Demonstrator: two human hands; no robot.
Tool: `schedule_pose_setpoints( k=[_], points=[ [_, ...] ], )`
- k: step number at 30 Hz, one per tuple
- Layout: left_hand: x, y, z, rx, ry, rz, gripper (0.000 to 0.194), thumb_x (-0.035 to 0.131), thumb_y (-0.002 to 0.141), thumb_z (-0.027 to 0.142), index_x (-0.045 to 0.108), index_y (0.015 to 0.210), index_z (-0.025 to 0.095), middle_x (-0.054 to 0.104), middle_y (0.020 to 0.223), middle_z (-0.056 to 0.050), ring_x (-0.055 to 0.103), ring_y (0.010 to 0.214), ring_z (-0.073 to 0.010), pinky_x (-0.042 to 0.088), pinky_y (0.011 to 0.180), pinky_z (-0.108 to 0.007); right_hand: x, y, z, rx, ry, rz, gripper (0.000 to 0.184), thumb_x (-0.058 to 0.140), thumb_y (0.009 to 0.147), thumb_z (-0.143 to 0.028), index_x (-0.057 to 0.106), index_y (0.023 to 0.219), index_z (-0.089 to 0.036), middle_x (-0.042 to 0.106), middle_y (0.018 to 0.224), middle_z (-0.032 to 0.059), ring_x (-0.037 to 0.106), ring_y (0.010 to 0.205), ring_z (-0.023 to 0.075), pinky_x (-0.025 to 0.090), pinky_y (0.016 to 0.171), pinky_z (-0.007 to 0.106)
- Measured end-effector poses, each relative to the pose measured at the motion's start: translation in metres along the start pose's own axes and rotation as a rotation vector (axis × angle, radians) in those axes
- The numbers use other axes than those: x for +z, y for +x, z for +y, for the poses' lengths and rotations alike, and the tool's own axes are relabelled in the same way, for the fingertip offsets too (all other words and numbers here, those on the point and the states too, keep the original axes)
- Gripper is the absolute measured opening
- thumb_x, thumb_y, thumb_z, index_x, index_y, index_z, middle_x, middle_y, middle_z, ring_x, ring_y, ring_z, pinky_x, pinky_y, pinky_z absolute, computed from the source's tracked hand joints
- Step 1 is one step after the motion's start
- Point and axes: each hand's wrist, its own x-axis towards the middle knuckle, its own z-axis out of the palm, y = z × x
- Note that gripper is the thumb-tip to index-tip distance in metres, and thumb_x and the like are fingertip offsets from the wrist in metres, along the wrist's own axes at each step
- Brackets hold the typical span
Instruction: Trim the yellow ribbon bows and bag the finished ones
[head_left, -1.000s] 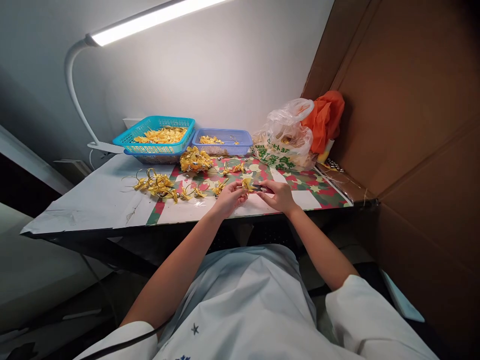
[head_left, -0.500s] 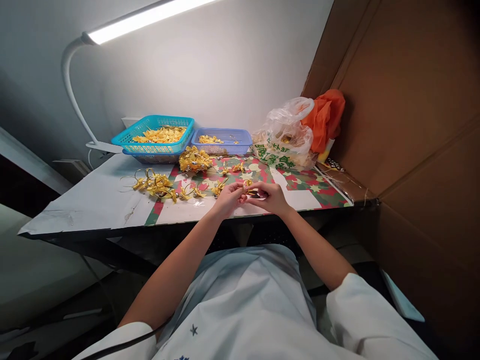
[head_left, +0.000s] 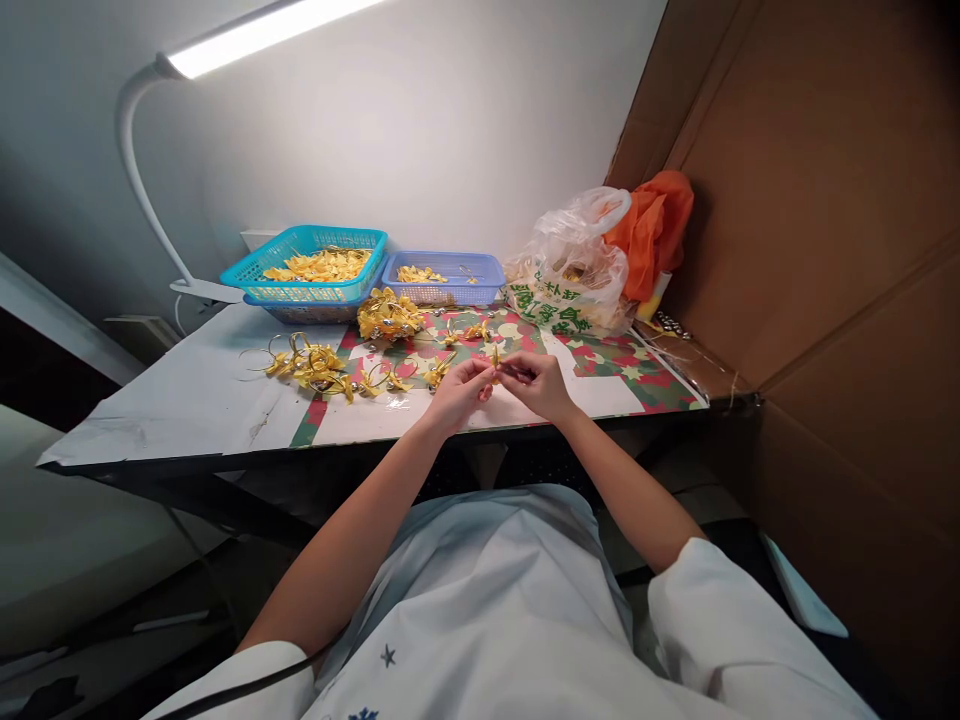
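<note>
Over the table's front part, the fingertips of my left hand (head_left: 461, 395) and my right hand (head_left: 538, 385) meet at a small yellow ribbon flower (head_left: 496, 356). My left thumb and finger pinch it, and my right fingertips close on it from the other side. Most of the flower is hidden by the fingers. Something dark shows under my right fingers, too covered to name. Left of my hands lies a loose row of similar yellow flowers (head_left: 319, 368) with gold rings and silver beads or bells. A bigger bunch of yellow flowers (head_left: 388, 315) sits behind.
A turquoise basket (head_left: 304, 291) of yellow pieces stands at the back left, stacked on a blue one. Beside it is a periwinkle basket (head_left: 446, 294). A plastic bag (head_left: 566, 290) and orange cloth (head_left: 651, 235) are at the back right, near a cardboard wall (head_left: 840, 200). A lamp (head_left: 131, 170) arches at left.
My right hand has come in toward my left, so its fingertips now touch the flower. The flower, seen face-on earlier, now shows narrow and upright. The view has shifted slightly.
</note>
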Motion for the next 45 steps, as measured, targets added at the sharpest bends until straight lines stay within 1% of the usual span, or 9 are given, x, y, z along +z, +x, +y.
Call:
schedule_pose_setpoints(
  k=[4, 7, 14, 19, 24, 31, 37, 41, 45],
  points=[
    [-0.002, 0.000, -0.002, 0.009, 0.025, -0.013, 0.032, 0.087, 0.060, 0.035, 0.065, 0.070, 0.015, 0.054, 0.056, 0.004, 0.043, 0.046, -0.0039, 0.031, 0.046, -0.017, -0.001, 0.008, 0.000, 0.177, 0.200, 0.011, 0.039, 0.070, 0.070, -0.056, 0.060, 0.068, -0.019, 0.035, 0.053, -0.0059, 0.028, 0.053, 0.0086, 0.023, 0.049, 0.025],
    [-0.002, 0.000, -0.002, 0.004, 0.015, -0.023, 0.031, 0.086, 0.059, 0.034, 0.066, 0.072, 0.014, 0.054, 0.056, 0.004, 0.044, 0.047, -0.0042, 0.031, 0.047, -0.018, -0.002, 0.010, 0.001, 0.227, 0.288, -0.012, 0.042, 0.072, 0.065, -0.058, 0.056, 0.064, -0.019, 0.034, 0.053, -0.0063, 0.027, 0.052, 0.0080, 0.022, 0.049, 0.025],
    [0.000, -0.002, 0.002, -0.014, 0.002, -0.001, 0.024, 0.082, 0.057, 0.024, 0.062, 0.068, 0.015, 0.056, 0.057, 0.004, 0.046, 0.049, -0.0049, 0.035, 0.051, -0.019, 0.001, 0.006, 0.001, 0.275, 0.360, -0.010, 0.046, 0.074, 0.060, -0.061, 0.056, 0.066, -0.020, 0.037, 0.054, -0.0061, 0.030, 0.053, 0.0082, 0.025, 0.049, 0.024],
    [0.001, -0.003, 0.002, 0.002, 0.028, -0.003, 0.026, 0.080, 0.060, 0.024, 0.058, 0.072, 0.015, 0.055, 0.057, 0.005, 0.046, 0.049, -0.0046, 0.034, 0.051, -0.018, 0.002, 0.004, 0.002, 0.273, 0.366, -0.017, 0.046, 0.074, 0.060, -0.061, 0.055, 0.066, -0.020, 0.035, 0.054, -0.0067, 0.029, 0.052, 0.0078, 0.024, 0.048, 0.024],
    [0.001, -0.007, 0.002, 0.088, 0.104, -0.034, 0.040, 0.081, 0.063, 0.030, 0.050, 0.087, 0.021, 0.061, 0.064, 0.006, 0.046, 0.048, -0.0055, 0.034, 0.050, -0.018, 0.004, 0.003, 0.001, 0.267, 0.384, -0.006, 0.047, 0.073, 0.061, -0.062, 0.054, 0.066, -0.020, 0.039, 0.056, -0.0056, 0.033, 0.053, 0.0084, 0.026, 0.048, 0.024],
    [0.005, -0.015, 0.004, 0.251, 0.245, -0.114, 0.026, 0.077, 0.071, 0.032, 0.057, 0.084, 0.022, 0.056, 0.062, 0.006, 0.045, 0.054, -0.0080, 0.037, 0.054, -0.020, 0.004, 0.001, 0.000, 0.292, 0.471, -0.046, 0.050, 0.076, 0.060, -0.063, 0.053, 0.067, -0.019, 0.041, 0.059, -0.0048, 0.036, 0.053, 0.0079, 0.026, 0.045, 0.023],
    [0.002, -0.014, 0.003, 0.339, 0.366, -0.049, 0.019, 0.075, 0.074, 0.031, 0.066, 0.086, 0.020, 0.063, 0.078, -0.001, 0.056, 0.074, -0.0131, 0.043, 0.064, -0.021, 0.006, 0.000, 0.008, 0.330, 0.526, -0.079, 0.047, 0.075, 0.064, -0.060, 0.051, 0.070, -0.020, 0.038, 0.058, -0.0066, 0.032, 0.048, 0.0064, 0.023, 0.042, 0.022],
    [-0.002, -0.011, -0.001, 0.340, 0.465, 0.006, 0.017, 0.074, 0.073, 0.027, 0.066, 0.086, 0.019, 0.064, 0.088, -0.003, 0.057, 0.075, -0.0129, 0.045, 0.063, -0.022, 0.007, 0.000, 0.009, 0.318, 0.506, -0.070, 0.043, 0.073, 0.066, -0.057, 0.052, 0.070, -0.020, 0.037, 0.057, -0.0069, 0.032, 0.050, 0.0071, 0.024, 0.044, 0.022],
    [-0.001, -0.011, -0.004, 0.366, 0.592, 0.075, 0.022, 0.070, 0.073, 0.022, 0.066, 0.095, 0.020, 0.063, 0.107, -0.006, 0.057, 0.071, -0.0106, 0.045, 0.058, -0.021, 0.008, 0.004, 0.013, 0.294, 0.412, 0.018, 0.035, 0.072, 0.067, -0.050, 0.054, 0.067, -0.020, 0.038, 0.058, -0.0062, 0.034, 0.055, 0.0085, 0.028, 0.051, 0.024]
  ],
)
